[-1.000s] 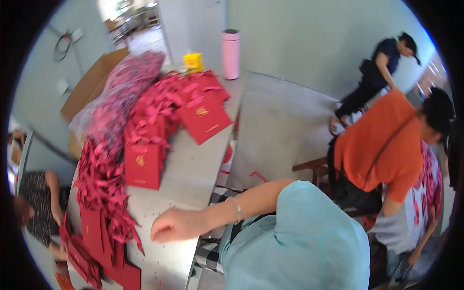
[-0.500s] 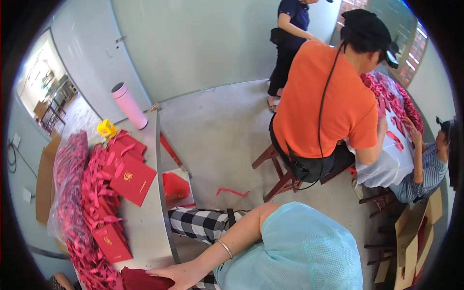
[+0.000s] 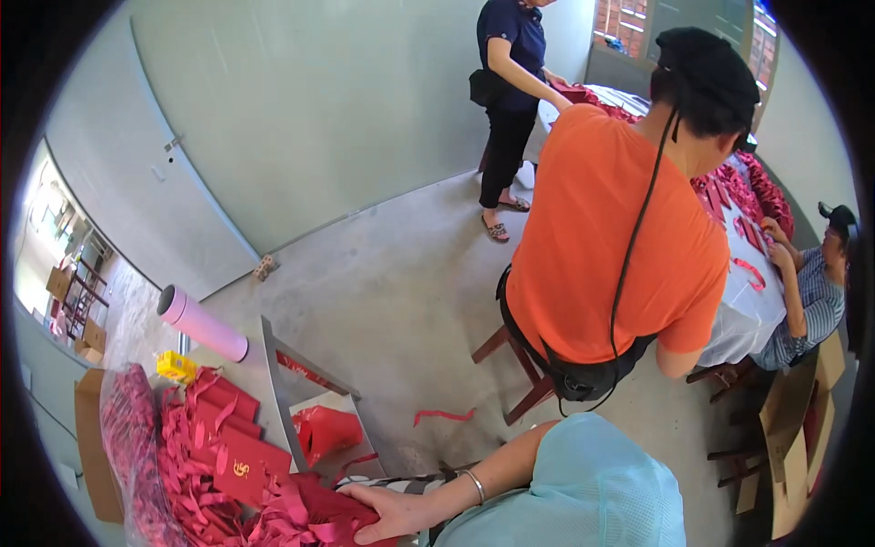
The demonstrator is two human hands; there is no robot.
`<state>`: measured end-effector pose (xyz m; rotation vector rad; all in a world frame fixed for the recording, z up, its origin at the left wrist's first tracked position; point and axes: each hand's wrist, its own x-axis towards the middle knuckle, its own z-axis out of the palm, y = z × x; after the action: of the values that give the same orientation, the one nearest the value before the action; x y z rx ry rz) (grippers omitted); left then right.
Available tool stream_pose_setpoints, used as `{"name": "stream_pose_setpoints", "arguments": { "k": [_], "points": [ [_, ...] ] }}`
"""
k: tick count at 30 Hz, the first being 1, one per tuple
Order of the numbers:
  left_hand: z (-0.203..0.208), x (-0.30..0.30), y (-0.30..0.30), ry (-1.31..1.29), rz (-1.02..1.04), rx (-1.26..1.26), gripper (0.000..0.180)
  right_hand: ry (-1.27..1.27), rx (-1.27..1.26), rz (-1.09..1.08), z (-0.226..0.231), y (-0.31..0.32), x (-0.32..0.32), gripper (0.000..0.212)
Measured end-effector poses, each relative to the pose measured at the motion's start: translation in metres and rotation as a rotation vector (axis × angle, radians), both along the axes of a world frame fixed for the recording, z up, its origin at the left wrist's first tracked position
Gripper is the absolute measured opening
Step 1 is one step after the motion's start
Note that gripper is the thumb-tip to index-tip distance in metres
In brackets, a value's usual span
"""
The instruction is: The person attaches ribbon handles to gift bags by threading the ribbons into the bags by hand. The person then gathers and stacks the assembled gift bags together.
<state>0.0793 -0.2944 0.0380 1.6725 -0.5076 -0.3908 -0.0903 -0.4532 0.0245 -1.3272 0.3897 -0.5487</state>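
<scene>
My right arm, in a light teal mesh sleeve with a bangle at the wrist, reaches left from the lower edge. My right hand (image 3: 387,512) is closed over the edge of a dark red gift bag (image 3: 326,503) at the near end of the table. Its fingertips are partly hidden in the red material. Beside it lie a heap of red ribbons (image 3: 187,456) and several flat red gift bags, one with a gold emblem (image 3: 260,463). My left hand is out of sight.
On the grey table (image 3: 266,374) stand a pink bottle (image 3: 205,324) and a small yellow box (image 3: 176,366). A person in orange (image 3: 611,246) sits ahead; two others work at a white-covered table (image 3: 743,305). An open carton (image 3: 788,447) stands right; a red ribbon strip (image 3: 444,417) lies on the floor.
My view has shifted, so the table and its heap sit lower in the picture. My right hand appears farther right, still at the red bags. The person in orange has lowered the right forearm.
</scene>
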Motion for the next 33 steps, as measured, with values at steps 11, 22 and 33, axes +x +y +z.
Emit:
{"name": "stream_pose_setpoints", "arguments": {
  "k": [11, 22, 33],
  "points": [
    [0.004, -0.011, -0.098, 0.037, -0.266, 0.725, 0.054, 0.081, 0.078, -0.161, -0.018, -0.075, -0.027, 0.064],
    [-0.020, -0.034, -0.137, 0.743, -0.445, 0.242, 0.072, 0.113, 0.208, -0.227, -0.033, -0.103, -0.053, 0.055],
    [0.007, -0.089, -0.093, 0.590, -0.200, -0.011, 0.077, 0.134, 0.056, 0.047, -0.049, -0.090, -0.025, 0.059]
  ]
}}
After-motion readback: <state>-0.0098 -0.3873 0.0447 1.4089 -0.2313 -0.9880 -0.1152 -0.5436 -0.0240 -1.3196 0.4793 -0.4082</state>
